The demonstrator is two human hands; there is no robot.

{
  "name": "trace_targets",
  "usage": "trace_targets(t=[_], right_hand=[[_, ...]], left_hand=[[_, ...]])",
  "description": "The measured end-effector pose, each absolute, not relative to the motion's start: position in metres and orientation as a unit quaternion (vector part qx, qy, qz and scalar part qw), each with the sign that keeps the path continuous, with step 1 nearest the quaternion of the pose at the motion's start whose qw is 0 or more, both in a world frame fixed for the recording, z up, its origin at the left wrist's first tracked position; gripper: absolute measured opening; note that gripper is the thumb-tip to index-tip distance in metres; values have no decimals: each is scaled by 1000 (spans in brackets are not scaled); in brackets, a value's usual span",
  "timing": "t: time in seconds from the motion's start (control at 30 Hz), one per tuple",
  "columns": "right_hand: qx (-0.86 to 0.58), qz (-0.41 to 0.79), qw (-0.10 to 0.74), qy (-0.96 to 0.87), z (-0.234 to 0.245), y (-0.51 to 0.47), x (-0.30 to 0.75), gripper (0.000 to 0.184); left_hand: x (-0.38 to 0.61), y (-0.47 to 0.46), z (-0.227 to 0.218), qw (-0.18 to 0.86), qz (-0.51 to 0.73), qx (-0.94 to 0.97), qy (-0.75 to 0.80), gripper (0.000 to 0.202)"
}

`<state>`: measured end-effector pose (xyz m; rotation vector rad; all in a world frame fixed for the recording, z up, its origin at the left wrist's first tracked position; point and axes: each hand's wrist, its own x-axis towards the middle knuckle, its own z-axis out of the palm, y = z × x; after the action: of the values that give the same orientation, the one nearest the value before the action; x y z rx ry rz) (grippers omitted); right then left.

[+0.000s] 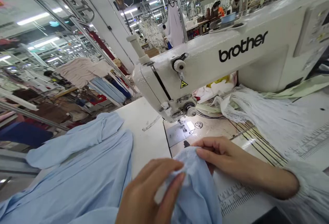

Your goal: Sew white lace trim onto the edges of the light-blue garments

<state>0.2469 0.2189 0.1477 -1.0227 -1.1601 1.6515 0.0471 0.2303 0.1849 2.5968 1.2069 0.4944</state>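
Light-blue garment fabric (pixel 197 186) is pinched between thumb and fingers of left hand (pixel 151 189) and right hand (pixel 222 153), draping below the fingertips, near the Brother sewing machine (pixel 209 68).

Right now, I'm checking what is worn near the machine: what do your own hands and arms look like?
The left hand and right hand are bare, with no glove or ring showing. The right sleeve is whitish and loose, ending above the wrist; no sleeve shows on the left.
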Motion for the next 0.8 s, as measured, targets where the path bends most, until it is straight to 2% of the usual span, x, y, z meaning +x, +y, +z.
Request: trace_targets(t=[0.07, 0.17, 0.37, 0.5, 0.67, 0.8], right_hand=[[-377, 668, 441, -466, 146, 218, 247, 25], [-347, 677, 454, -464, 143, 215, 247, 31], [-415, 615, 461, -486, 139, 213, 248, 36], [-438, 578, 476, -498, 134, 212, 247, 26], [-438, 544, 465, -544, 138, 210, 247, 16], [-431, 542, 469, -548, 143, 211, 246, 17]], left_hand=[[53, 245, 191, 163, 174, 864, 444, 16], [64, 252, 186, 236, 150, 839, 467, 20], [68, 254, 178, 304, 113, 806, 495, 22], [68, 262, 193, 344, 75, 800, 486, 23], [65, 275, 200, 318, 78, 843, 426, 20], [65, 283, 191, 410, 77, 827, 378, 25]])
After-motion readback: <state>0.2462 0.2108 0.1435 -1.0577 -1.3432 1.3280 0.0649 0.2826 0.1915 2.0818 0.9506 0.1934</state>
